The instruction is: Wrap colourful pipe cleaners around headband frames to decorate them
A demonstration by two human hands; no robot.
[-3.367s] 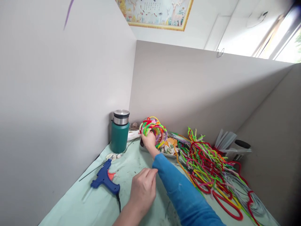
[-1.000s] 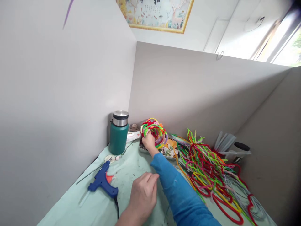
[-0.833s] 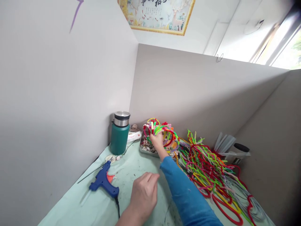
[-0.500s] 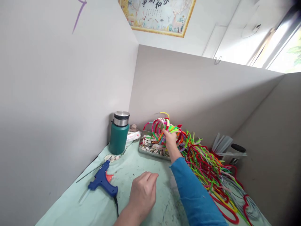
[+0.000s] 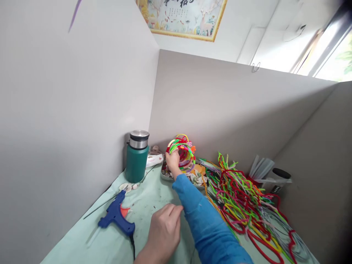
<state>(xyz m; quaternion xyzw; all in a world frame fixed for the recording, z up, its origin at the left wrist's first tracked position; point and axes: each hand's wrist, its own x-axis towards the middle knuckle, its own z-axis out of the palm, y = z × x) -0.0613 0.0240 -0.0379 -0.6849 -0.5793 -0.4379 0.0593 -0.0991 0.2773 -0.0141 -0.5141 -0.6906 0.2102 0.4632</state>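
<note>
My right hand (image 5: 173,161), in a blue sleeve, grips a bundle of coloured pipe-cleaner rings (image 5: 182,153) above a metal tray (image 5: 165,176) of shells and small pieces at the back of the table. My left hand (image 5: 164,229) rests near the front with its fingers loosely curled and nothing visible in it. A blue glue gun (image 5: 116,213) lies to its left on the pale green table cover (image 5: 90,238).
A teal flask (image 5: 136,156) with a steel lid stands in the back left corner. A large heap of loose pipe cleaners (image 5: 242,198) covers the right side. A black-topped container (image 5: 279,179) with clear sticks sits far right. Grey partition walls enclose the table.
My right hand carried the ring bundle to the right over the pipe-cleaner heap, then brought it back left above the tray. My left hand stayed in place.
</note>
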